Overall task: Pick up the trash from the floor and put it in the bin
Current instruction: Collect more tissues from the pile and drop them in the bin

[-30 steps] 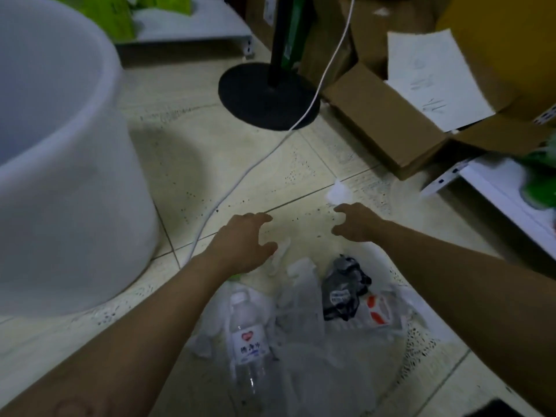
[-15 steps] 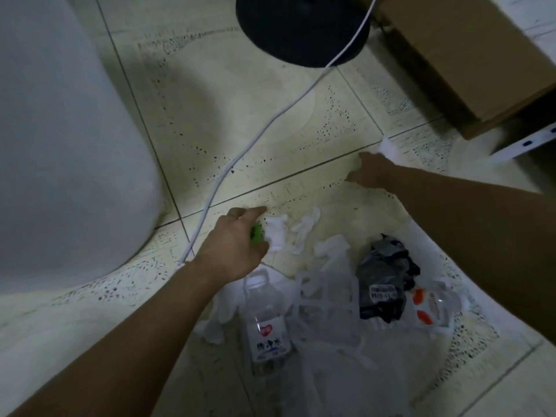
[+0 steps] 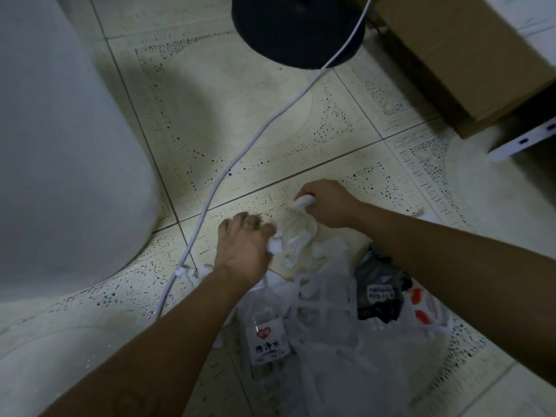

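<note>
Floor litter, seen from beside the person, 2 bare hands low over pale speckled tile (image 3: pixel 270 121).

Left hand (image 3: pixel 243 248): fingers curled shut on a small white paper wad (image 3: pixel 275 244), pressed at the near edge of the litter.

Right hand (image 3: pixel 326 203): just beyond and to the right of the left, fist closed around a white tissue ball (image 3: pixel 303 201). The hands are near each other, not touching.

Between the hands: crumpled white tissue (image 3: pixel 296 246) on the tile.

Nearer than the hands: clear water bottle (image 3: pixel 267 341) with a red-heart label, lying under the left forearm; thin plastic bags (image 3: pixel 328 311); a black wrapper (image 3: pixel 380 291); a red-and-white packet (image 3: pixel 421 307).

Left of the left hand: large white bin (image 3: pixel 66 152); a white cable (image 3: pixel 228 173) runs between them.

Beyond the hands: round black stand base (image 3: pixel 291 28); cardboard box (image 3: pixel 463 55).
</note>
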Tool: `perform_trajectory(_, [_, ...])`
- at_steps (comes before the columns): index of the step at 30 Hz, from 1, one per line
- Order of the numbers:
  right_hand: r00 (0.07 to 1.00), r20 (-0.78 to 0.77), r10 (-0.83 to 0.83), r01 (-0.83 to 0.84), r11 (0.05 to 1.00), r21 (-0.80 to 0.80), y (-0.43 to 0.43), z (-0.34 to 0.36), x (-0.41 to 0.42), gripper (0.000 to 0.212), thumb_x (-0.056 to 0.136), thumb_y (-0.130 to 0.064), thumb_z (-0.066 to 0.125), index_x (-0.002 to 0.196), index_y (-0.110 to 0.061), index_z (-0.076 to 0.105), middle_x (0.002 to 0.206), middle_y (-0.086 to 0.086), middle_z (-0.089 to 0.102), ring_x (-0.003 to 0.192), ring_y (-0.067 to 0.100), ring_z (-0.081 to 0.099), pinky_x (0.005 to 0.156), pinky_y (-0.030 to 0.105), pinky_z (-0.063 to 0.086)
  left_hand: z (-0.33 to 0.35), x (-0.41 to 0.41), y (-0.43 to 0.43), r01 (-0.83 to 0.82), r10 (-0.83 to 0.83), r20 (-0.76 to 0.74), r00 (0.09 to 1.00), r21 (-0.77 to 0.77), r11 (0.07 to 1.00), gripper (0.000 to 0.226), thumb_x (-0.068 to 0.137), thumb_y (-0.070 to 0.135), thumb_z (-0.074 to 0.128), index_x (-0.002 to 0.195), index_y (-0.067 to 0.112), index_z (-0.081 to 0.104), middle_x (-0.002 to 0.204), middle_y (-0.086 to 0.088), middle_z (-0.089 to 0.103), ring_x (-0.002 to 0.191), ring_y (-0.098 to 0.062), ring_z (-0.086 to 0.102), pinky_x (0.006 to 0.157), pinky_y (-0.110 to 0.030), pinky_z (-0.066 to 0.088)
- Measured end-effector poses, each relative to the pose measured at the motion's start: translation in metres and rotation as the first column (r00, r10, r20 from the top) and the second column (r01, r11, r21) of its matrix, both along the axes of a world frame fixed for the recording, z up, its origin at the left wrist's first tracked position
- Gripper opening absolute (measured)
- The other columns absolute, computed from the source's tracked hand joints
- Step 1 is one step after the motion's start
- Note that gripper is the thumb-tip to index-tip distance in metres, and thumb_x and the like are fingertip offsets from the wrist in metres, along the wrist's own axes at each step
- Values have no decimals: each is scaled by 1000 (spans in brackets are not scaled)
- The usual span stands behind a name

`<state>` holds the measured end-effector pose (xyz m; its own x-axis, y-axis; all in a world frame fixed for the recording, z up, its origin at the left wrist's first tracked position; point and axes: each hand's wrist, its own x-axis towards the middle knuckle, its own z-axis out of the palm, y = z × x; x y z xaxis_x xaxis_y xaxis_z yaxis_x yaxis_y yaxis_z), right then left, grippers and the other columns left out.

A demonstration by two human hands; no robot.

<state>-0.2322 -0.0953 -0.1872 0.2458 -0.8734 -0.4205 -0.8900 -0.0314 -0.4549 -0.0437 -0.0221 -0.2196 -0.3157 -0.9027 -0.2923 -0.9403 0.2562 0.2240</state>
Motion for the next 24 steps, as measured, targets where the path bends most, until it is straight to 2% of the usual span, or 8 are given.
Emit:
perform_trajectory(4, [992, 99, -74, 74, 997, 3, 5, 31, -1, 19, 90, -1, 53, 95, 7, 69, 97, 27, 68, 89, 39, 65, 68, 36, 48, 8, 1, 0, -77, 65, -138, 988, -80, 994, 32, 83, 35, 58, 114, 25, 61, 132, -2, 53, 129, -25, 36, 107, -42, 24])
perform_trajectory(7, [943, 236, -236, 203, 967, 155, 12, 52, 0, 18, 97, -7, 45, 100, -1, 62, 91, 24, 66, 75, 39, 69, 57, 40, 57, 30, 4, -6, -186, 148, -398, 905, -58, 981, 13, 84, 25, 60, 97, 20, 58, 93, -5, 67, 93, -27, 60, 77, -36, 44])
perform_trajectory(9, [896, 293, -333, 244, 921, 303, 16, 64, 2, 17, 100, -13, 41, 100, -7, 57, 89, 19, 66, 60, 30, 69, 44, 31, 56, 49, 9, -11, -209, 168, -522, 836, -21, 978, 10, 86, 24, 61, 89, 20, 53, 66, -2, 61, 64, -25, 61, 55, -34, 45])
perform_trajectory(11, [883, 323, -342, 229, 913, 338, 17, 76, 6, 23, 99, -9, 41, 85, -7, 58, 86, 23, 66, 51, 27, 62, 42, 27, 50, 71, 19, -16, -217, 145, -569, 809, -61, 974, 11, 86, 25, 64, 85, 18, 56, 55, 6, 52, 52, -19, 54, 47, -29, 40])
perform_trajectory(14, [878, 356, -321, 238, 936, 258, 14, 99, 19, 27, 91, 1, 41, 70, -4, 56, 63, 17, 54, 48, 23, 47, 46, 26, 42, 113, 35, -22, -212, 110, -597, 795, -103, 972, 10, 85, 29, 64, 81, 22, 59, 54, 6, 58, 50, -12, 53, 48, -26, 39])
perform_trajectory(18, [782, 500, -372, 316, 928, 196, 8, 142, 49, 20, 90, -23, 53, 77, -7, 56, 63, 10, 44, 50, 20, 42, 47, 30, 40, 183, 55, -29, -227, 103, -585, 804, -142, 964, 10, 80, 33, 68, 78, 31, 58, 52, 14, 51, 49, 3, 50, 45, -8, 33])
perform_trajectory(21, [805, 526, -275, 303, 952, 34, 10, 181, 66, 25, 97, -27, 47, 80, -12, 57, 70, 11, 55, 50, 19, 49, 48, 30, 47, 238, 64, -36, -204, 25, -504, 863, -302, 931, 11, 88, 32, 59, 81, 24, 61, 57, 9, 49, 55, -6, 49, 49, -16, 31])
perform_trajectory(24, [813, 548, -195, 291, 952, -92, 16, 219, 76, 25, 101, -17, 33, 103, -14, 58, 83, 10, 64, 48, 16, 52, 44, 27, 46, 293, 81, -43, -144, -37, -364, 931, -459, 877, 24, 92, 29, 51, 70, 19, 52, 68, -2, 57, 71, -24, 55, 59, -29, 33])
